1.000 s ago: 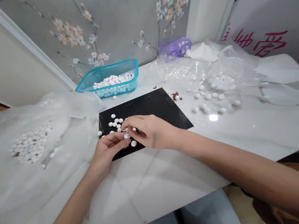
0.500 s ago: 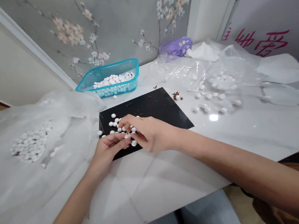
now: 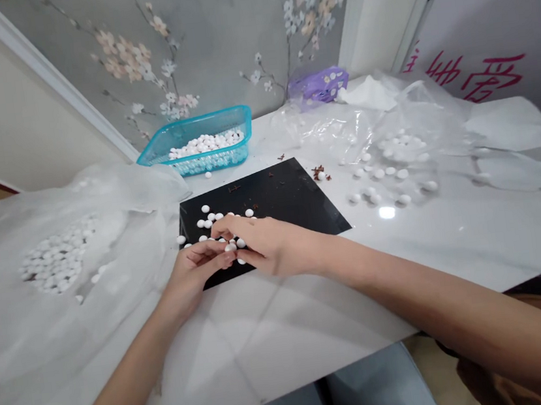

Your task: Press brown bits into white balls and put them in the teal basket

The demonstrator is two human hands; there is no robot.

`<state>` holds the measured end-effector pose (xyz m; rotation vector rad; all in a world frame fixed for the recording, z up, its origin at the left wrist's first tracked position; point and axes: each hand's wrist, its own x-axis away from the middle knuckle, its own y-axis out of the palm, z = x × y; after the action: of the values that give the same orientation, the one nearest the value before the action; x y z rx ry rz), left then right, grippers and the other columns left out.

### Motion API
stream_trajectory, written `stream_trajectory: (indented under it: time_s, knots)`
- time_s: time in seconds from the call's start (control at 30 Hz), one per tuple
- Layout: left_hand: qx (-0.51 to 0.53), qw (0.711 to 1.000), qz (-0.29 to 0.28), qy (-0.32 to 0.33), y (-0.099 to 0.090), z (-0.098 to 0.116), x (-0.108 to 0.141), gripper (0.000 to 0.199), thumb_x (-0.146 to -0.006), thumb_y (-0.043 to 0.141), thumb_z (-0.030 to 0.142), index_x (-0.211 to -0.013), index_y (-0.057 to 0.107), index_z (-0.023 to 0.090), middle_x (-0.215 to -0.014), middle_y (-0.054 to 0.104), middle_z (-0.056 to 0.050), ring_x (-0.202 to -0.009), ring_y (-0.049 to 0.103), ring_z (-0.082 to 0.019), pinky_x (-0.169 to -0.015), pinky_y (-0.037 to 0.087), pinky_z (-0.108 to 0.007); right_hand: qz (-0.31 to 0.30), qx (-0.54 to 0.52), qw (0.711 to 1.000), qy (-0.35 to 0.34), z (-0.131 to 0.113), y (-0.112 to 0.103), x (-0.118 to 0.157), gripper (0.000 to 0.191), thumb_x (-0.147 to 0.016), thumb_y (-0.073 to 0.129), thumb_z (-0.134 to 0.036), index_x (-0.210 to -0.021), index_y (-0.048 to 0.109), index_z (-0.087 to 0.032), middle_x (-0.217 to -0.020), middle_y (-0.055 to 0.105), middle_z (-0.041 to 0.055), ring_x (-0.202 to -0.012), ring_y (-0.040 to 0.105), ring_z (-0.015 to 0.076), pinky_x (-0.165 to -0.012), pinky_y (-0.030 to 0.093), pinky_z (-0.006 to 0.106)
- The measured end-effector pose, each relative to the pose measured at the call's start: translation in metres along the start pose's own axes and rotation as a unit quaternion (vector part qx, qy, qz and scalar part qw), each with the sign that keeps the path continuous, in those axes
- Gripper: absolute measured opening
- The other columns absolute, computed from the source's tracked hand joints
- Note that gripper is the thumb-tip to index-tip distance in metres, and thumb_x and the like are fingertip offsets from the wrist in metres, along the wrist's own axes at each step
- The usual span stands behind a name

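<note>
Between the thumb and fingers of my left hand [image 3: 202, 263] is a small white round button-like piece [image 3: 230, 248], held over the near left part of a black board [image 3: 295, 206]. My right hand [image 3: 268, 242] arches over that piece from the right, its index finger bent down and its thumb close to the piece's side. What the right fingertips grip is hidden or too small to name. Several loose white pieces [image 3: 205, 209] lie on the board around both hands, some partly covered by the right hand.
A blue basket [image 3: 216, 162] of white pieces stands at the back. Small brown bits [image 3: 319, 171] lie by the board's right edge. Clear plastic bags with white pieces lie left [image 3: 123, 247] and right [image 3: 335, 132]. A purple packet [image 3: 318, 86] rests against the wall.
My right hand has lowered and flattened a little, its fingers coming down over the white piece. My left hand stays in place with the piece.
</note>
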<state>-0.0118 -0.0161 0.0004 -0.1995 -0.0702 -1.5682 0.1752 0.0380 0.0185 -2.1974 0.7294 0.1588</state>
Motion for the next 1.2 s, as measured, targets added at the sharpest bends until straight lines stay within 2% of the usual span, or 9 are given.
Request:
stream_trajectory:
  time_s: [0.17, 0.6, 0.73, 0.83, 0.9, 1.0, 1.13, 1.2]
  knots:
    - [-0.014, 1.0, -0.01, 0.002, -0.002, -0.001, 0.001, 0.01, -0.065, 0.076, 0.028, -0.072, 0.072, 0.022, -0.069, 0.065, 0.001, -0.063, 0.054, -0.007, -0.062, 0.043, -0.017, -0.005, -0.009, 1.0, -0.005, 0.0, 0.001, 0.0, 0.03, -0.083, 0.04, -0.011, -0.112, 0.038, -0.017, -0.105, 0.056, 0.0051, -0.079, 0.054, 0.0129, -0.061, 0.038, 0.022]
    - [-0.036, 0.999, -0.006, 0.001, -0.003, -0.003, 0.001, 0.011, -0.065, 0.075, 0.028, -0.07, 0.07, 0.02, -0.069, 0.064, 0.0, -0.064, 0.053, -0.009, -0.063, 0.043, -0.019, 0.006, -0.049, 0.998, -0.03, 0.005, 0.004, 0.0, 0.023, -0.079, 0.04, -0.006, -0.099, 0.038, -0.017, -0.094, 0.056, 0.0039, -0.082, 0.053, 0.0126, -0.071, 0.041, 0.023]
    - [-0.053, 0.999, 0.0, 0.003, -0.002, 0.0, 0.002, 0.012, -0.065, 0.075, 0.028, -0.069, 0.069, 0.019, -0.07, 0.064, -0.001, -0.066, 0.054, -0.01, -0.064, 0.043, -0.02, -0.008, -0.048, 0.999, -0.009, 0.002, 0.003, -0.001, 0.023, -0.08, 0.039, -0.008, -0.101, 0.039, -0.017, -0.097, 0.055, 0.0042, -0.083, 0.053, 0.013, -0.071, 0.041, 0.024]
    - [-0.069, 0.998, 0.006, 0.002, 0.001, 0.003, 0.002, 0.014, -0.064, 0.075, 0.029, -0.07, 0.068, 0.018, -0.075, 0.066, -0.002, -0.071, 0.058, -0.013, -0.068, 0.046, -0.023, -0.02, -0.02, 1.0, 0.007, 0.001, 0.001, 0.0, 0.026, -0.081, 0.039, -0.01, -0.105, 0.039, -0.019, -0.101, 0.055, 0.004, -0.082, 0.054, 0.0139, -0.065, 0.04, 0.024]
    - [-0.082, 0.996, 0.018, 0.005, 0.002, 0.005, 0.002, 0.017, -0.063, 0.076, 0.031, -0.072, 0.069, 0.018, -0.077, 0.067, -0.003, -0.073, 0.059, -0.015, -0.069, 0.047, -0.025, -0.003, 0.005, 1.0, 0.002, 0.002, -0.001, 0.001, 0.03, -0.08, 0.044, -0.012, -0.109, 0.038, -0.02, -0.104, 0.055, 0.0039, -0.083, 0.054, 0.0141, -0.063, 0.039, 0.023]
    - [-0.113, 0.992, 0.059, 0.021, -0.002, 0.007, 0.001, 0.023, -0.061, 0.076, 0.035, -0.078, 0.071, 0.019, -0.077, 0.067, -0.004, -0.069, 0.057, -0.015, -0.061, 0.046, -0.023, 0.036, 0.043, 0.998, 0.0, 0.007, -0.008, 0.002, 0.04, -0.077, 0.051, -0.014, -0.114, 0.038, -0.02, -0.111, 0.053, 0.0054, -0.091, 0.055, 0.0153, -0.065, 0.041, 0.023]
    - [-0.167, 0.979, 0.11, 0.034, -0.013, 0.012, 0.0, 0.032, -0.063, 0.074, 0.039, -0.091, 0.073, 0.022, -0.083, 0.069, -0.004, -0.064, 0.052, -0.012, -0.052, 0.04, -0.021, 0.072, 0.13, 0.988, 0.048, 0.014, -0.023, 0.003, 0.041, -0.08, 0.049, -0.016, -0.119, 0.038, -0.018, -0.119, 0.051, 0.0079, -0.092, 0.057, 0.0178, -0.067, 0.042, 0.027]
    - [-0.189, 0.974, 0.123, 0.034, -0.018, 0.015, 0.001, 0.035, -0.065, 0.072, 0.042, -0.095, 0.073, 0.023, -0.081, 0.069, -0.004, -0.063, 0.051, -0.012, -0.052, 0.038, -0.02, 0.081, 0.189, 0.975, 0.085, 0.017, -0.032, 0.003, 0.038, -0.081, 0.046, -0.015, -0.119, 0.04, -0.018, -0.12, 0.051, 0.0084, -0.089, 0.058, 0.0188, -0.065, 0.042, 0.028]
